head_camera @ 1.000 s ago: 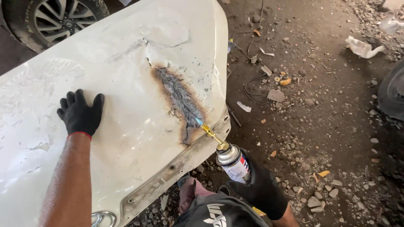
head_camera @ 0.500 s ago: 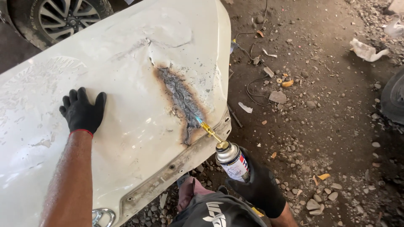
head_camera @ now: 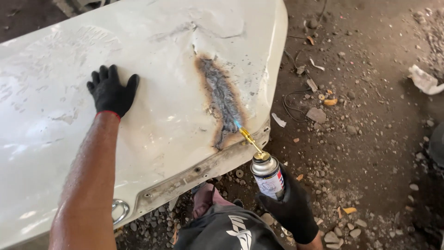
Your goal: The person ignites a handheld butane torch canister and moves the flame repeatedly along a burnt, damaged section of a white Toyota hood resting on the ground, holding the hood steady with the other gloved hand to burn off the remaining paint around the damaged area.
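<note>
A white car body panel (head_camera: pixel 152 106) lies across the ground, dented, with a long scorched grey-brown streak (head_camera: pixel 223 99) down its right side. My left hand (head_camera: pixel 111 90), in a black glove, rests flat on the panel left of the streak. My right hand (head_camera: pixel 289 208), also gloved in black, grips a small gas torch canister (head_camera: pixel 267 176). Its brass nozzle (head_camera: pixel 247 136) points up-left, and a small blue flame touches the lower end of the scorched streak near the panel's edge.
Dirt ground with stones, wire (head_camera: pixel 296 99), scraps and crumpled white paper (head_camera: pixel 423 79) spreads to the right. My knee in dark trousers (head_camera: pixel 226 229) sits below the panel's lower edge. A dark object (head_camera: pixel 437 143) sits at the right border.
The view has shifted, so the panel sits further right and the car wheel is out of sight. My left hand stays flat; the torch flame remains at the streak's lower end.
</note>
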